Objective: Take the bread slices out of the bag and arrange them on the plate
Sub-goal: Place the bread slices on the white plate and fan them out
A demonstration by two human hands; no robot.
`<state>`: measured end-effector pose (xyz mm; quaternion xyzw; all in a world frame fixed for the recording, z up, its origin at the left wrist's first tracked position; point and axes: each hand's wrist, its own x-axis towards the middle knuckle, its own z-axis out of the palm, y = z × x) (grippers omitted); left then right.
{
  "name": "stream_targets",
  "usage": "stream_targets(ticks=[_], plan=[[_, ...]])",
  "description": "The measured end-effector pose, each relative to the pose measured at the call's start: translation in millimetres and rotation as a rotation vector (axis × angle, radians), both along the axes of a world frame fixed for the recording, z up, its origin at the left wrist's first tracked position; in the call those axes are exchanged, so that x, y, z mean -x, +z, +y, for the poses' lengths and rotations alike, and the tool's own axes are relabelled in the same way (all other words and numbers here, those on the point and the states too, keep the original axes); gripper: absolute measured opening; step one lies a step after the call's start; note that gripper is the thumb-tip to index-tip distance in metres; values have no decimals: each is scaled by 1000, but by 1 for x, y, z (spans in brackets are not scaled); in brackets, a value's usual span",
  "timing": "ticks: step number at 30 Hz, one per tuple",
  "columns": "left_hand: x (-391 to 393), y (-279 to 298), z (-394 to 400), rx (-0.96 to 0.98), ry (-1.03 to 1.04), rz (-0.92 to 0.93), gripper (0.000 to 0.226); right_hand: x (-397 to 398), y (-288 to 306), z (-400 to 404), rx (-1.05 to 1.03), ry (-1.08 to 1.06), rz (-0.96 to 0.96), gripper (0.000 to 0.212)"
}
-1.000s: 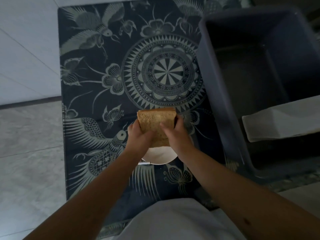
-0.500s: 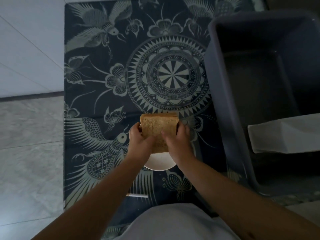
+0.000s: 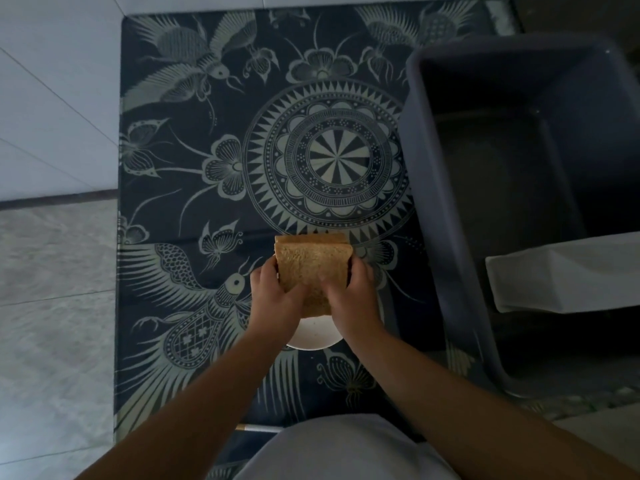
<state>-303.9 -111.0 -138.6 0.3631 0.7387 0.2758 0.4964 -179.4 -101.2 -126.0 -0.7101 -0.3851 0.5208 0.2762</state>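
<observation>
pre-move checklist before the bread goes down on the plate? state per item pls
1. Bread slices out of the bag: ok.
2. Both hands gripping: ok, left hand and right hand on opposite sides.
3. Stack over the plate: ok.
4. Plate surface free: cannot tell, mostly hidden by the hands.
5. Slices touching the plate: cannot tell.
6. Bag out of the way: ok, in the grey bin.
</observation>
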Motion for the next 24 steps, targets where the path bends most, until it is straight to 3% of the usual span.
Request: stream_targets(ticks=[14, 24], plan=[[-3, 1, -8, 56, -29, -8, 68, -5, 1, -8, 26, 24, 38, 48], [-2, 2, -5, 99, -36, -6, 69, -9, 0, -5, 48, 67, 46, 60]])
